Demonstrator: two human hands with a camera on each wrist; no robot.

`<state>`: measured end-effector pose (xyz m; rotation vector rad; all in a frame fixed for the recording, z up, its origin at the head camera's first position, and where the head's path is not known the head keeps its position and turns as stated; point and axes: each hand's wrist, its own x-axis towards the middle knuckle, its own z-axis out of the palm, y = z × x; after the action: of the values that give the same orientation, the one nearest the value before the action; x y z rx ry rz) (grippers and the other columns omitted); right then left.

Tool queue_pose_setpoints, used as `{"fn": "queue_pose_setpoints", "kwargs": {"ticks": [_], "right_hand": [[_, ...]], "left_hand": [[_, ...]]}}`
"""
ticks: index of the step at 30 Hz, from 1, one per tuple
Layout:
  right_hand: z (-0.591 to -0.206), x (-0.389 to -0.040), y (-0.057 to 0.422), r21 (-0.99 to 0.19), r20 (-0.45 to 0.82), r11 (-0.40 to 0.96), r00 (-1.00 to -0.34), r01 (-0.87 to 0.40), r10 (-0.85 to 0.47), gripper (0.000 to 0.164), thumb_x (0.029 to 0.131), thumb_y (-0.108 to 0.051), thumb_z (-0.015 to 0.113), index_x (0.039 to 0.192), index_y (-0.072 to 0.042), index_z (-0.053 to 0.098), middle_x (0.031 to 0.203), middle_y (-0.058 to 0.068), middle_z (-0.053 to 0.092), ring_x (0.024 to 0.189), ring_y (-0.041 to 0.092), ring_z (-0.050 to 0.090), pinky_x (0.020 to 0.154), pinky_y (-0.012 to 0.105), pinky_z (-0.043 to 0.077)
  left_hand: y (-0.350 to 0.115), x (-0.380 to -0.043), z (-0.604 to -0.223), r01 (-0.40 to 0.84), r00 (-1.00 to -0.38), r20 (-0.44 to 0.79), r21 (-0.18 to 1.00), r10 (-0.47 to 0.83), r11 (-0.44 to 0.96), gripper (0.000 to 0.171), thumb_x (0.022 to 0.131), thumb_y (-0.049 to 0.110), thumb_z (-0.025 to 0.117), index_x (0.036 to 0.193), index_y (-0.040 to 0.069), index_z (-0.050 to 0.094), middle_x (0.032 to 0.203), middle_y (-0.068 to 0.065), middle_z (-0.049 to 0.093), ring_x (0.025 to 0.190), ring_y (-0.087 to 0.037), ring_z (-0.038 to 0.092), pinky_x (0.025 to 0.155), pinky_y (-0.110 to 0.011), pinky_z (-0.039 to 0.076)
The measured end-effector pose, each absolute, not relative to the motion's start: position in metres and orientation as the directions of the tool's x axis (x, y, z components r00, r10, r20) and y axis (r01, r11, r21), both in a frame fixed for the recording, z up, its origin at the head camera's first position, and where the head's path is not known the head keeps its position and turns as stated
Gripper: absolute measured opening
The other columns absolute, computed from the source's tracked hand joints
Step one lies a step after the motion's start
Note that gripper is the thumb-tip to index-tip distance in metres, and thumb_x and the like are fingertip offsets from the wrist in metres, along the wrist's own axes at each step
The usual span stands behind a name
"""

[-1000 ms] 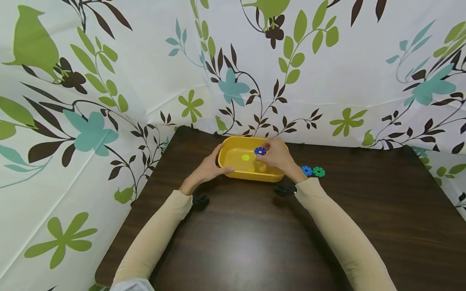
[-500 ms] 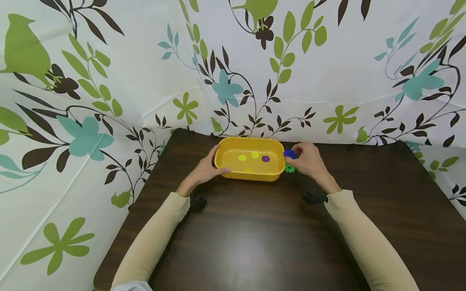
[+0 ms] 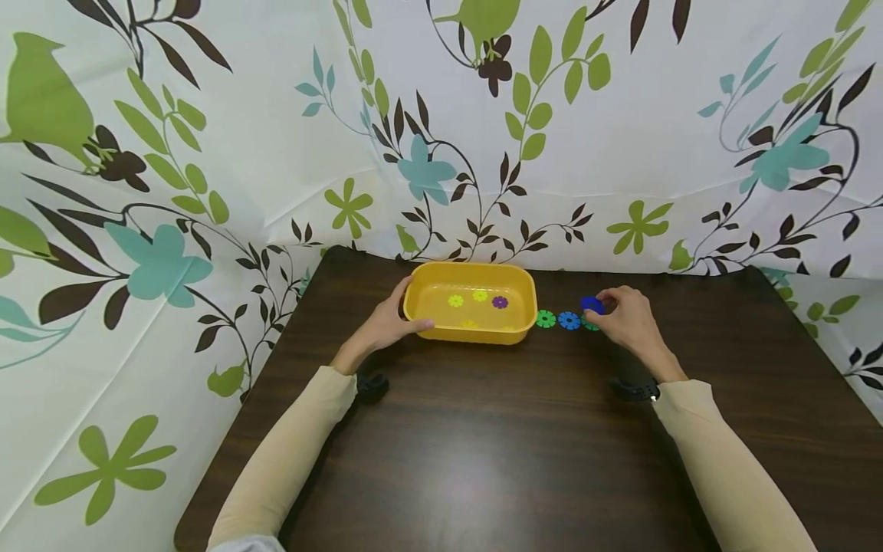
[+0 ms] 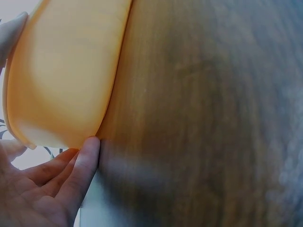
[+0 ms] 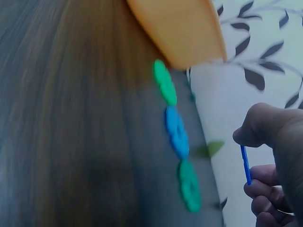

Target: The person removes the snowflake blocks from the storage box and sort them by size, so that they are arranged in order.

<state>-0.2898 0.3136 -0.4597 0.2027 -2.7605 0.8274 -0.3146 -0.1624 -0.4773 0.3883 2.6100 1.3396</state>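
Near the far edge of the dark wood-grain tabletop (image 3: pixel 448 429) stands a yellow plastic tub (image 3: pixel 476 335), its left end gripped between the left hand's (image 3: pixel 382 322) thumb and fingers. The right hand (image 3: pixel 633 323) pinches a dark-blue notched disc (image 3: pixel 590 305), raised by a row of green disc (image 3: pixel 546 319), light-blue disc (image 3: pixel 569 320) and second green disc (image 3: pixel 589 323) running from the tub toward the tabletop's right edge. Yellow flower pieces (image 3: pixel 456 301) and a purple flower piece (image 3: pixel 500 303) lie inside the tub.

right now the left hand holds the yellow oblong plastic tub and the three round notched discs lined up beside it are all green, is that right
Not all green: the middle round notched disc is blue, as the right wrist view shows. The left hand does hold the yellow oblong plastic tub.
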Motion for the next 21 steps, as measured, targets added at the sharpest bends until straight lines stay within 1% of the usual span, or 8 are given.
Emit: {"fn": "queue_pose_setpoints", "kwargs": {"ticks": [3,5,10,13,17,21], "right_hand": [[-0.467,-0.288,0.328,-0.515,0.261,0.838,-0.964,-0.18,-0.047,0.042,0.094,-0.022,0.083,0.116,0.013,0.073,0.11,0.032,0.068,0.096,0.042,0.064,0.078,0.042,0.05],[-0.472,-0.287,0.336,-0.509,0.251,0.845,-0.967,-0.165,-0.037,0.043,0.095,-0.022,0.082,0.117,0.013,0.073,0.111,0.032,0.068,0.097,0.043,0.064,0.079,0.043,0.05],[-0.481,-0.285,0.35,-0.505,0.222,0.853,-0.975,-0.133,-0.021,0.045,0.096,-0.024,0.081,0.118,0.014,0.072,0.112,0.034,0.066,0.102,0.046,0.062,0.086,0.056,0.05],[-0.483,-0.283,0.355,-0.507,0.199,0.854,-0.98,-0.116,-0.015,0.046,0.096,-0.024,0.081,0.118,0.015,0.071,0.114,0.035,0.065,0.104,0.048,0.062,0.089,0.061,0.05],[-0.485,-0.282,0.358,-0.506,0.162,0.858,-0.987,-0.087,-0.004,0.048,0.097,-0.025,0.081,0.121,0.015,0.07,0.119,0.037,0.063,0.108,0.05,0.059,0.091,0.064,0.049],[-0.484,-0.282,0.361,-0.502,0.124,0.862,-0.992,-0.063,-0.001,0.05,0.098,-0.027,0.081,0.123,0.015,0.07,0.122,0.038,0.062,0.11,0.05,0.06,0.091,0.062,0.05]], "left_hand": [[-0.162,-0.314,-0.477,0.142,-0.949,-0.048,0.818,0.312,0.557,0.117,0.09,0.053,0.086,0.176,0.029,0.012,0.175,-0.017,0.039,0.149,-0.04,0.052,0.128,-0.063,0.04],[-0.162,-0.314,-0.477,0.142,-0.949,-0.048,0.818,0.312,0.557,0.116,0.091,0.053,0.086,0.176,0.029,0.012,0.175,-0.017,0.039,0.149,-0.04,0.052,0.128,-0.063,0.04],[-0.162,-0.314,-0.477,0.147,-0.95,-0.043,0.813,0.309,0.564,0.115,0.091,0.052,0.086,0.176,0.03,0.012,0.173,-0.017,0.041,0.147,-0.04,0.053,0.126,-0.062,0.041],[-0.162,-0.314,-0.477,0.144,-0.95,-0.047,0.809,0.308,0.57,0.116,0.091,0.053,0.086,0.176,0.03,0.012,0.173,-0.018,0.041,0.146,-0.04,0.054,0.126,-0.062,0.042],[-0.162,-0.313,-0.476,0.145,-0.95,-0.048,0.809,0.309,0.57,0.116,0.091,0.052,0.086,0.176,0.029,0.011,0.173,-0.018,0.041,0.145,-0.04,0.054,0.126,-0.062,0.041],[-0.162,-0.313,-0.476,0.146,-0.95,-0.047,0.808,0.309,0.571,0.116,0.092,0.05,0.086,0.176,0.029,0.01,0.173,-0.019,0.04,0.147,-0.04,0.054,0.127,-0.062,0.041]]}}
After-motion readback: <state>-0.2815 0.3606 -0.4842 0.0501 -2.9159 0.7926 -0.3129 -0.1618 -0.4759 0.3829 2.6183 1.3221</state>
